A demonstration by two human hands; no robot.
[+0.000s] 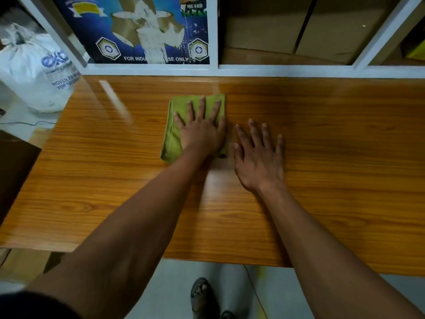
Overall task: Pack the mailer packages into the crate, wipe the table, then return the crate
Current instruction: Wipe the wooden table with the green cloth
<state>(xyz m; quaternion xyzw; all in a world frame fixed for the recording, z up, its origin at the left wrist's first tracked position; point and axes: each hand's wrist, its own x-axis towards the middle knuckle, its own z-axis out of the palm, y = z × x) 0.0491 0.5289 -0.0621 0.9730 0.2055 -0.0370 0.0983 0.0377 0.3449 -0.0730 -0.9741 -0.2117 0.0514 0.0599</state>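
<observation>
A folded green cloth (176,125) lies flat on the glossy wooden table (333,157), near the middle toward the back. My left hand (202,132) presses down on the cloth with straight, spread fingers. Just to the right of it, my right hand (258,157) rests flat on the bare wood, fingers spread, touching nothing else. No crate or mailer package is in view.
A white shelf frame (213,70) runs along the table's far edge, holding a blue printed box (142,31) and brown cartons (299,28). A white woven sack (34,70) stands off the table's back left corner. Below the near edge is grey floor and my sandalled foot (202,295).
</observation>
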